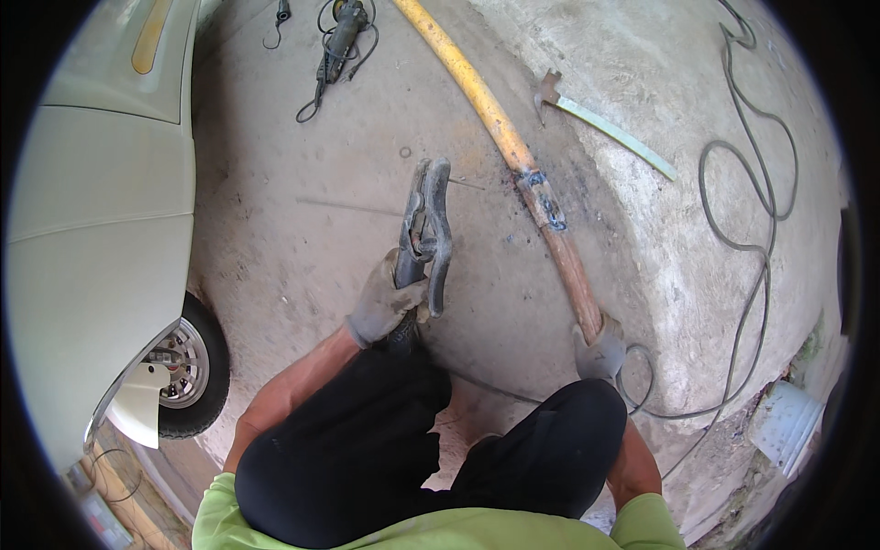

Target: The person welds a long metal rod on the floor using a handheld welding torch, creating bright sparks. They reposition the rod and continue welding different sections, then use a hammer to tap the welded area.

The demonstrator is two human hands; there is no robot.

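My left hand (378, 298), in a grey work glove, is closed around the handle of a black welding electrode holder (428, 225), its jaws pointing away from me. A thin rod (344, 206) shows left of the jaws; whether they clamp it, I cannot tell. My right hand (601, 348), also gloved, grips the near end of a long pipe. The pipe's near part (573, 273) is rusty brown, and its far part (472, 87) is painted yellow. Between them lies a scorched, dark joint (543, 197) with an elongated mark, apart from the holder.
On the pale concrete to the right lies a hammer (614, 137) with a light green handle. An angle grinder (341, 46) with its cord rests at the far left. A white car (101, 220) stands along the left side. Looped cable (768, 247) and a white bucket (786, 426) are at right.
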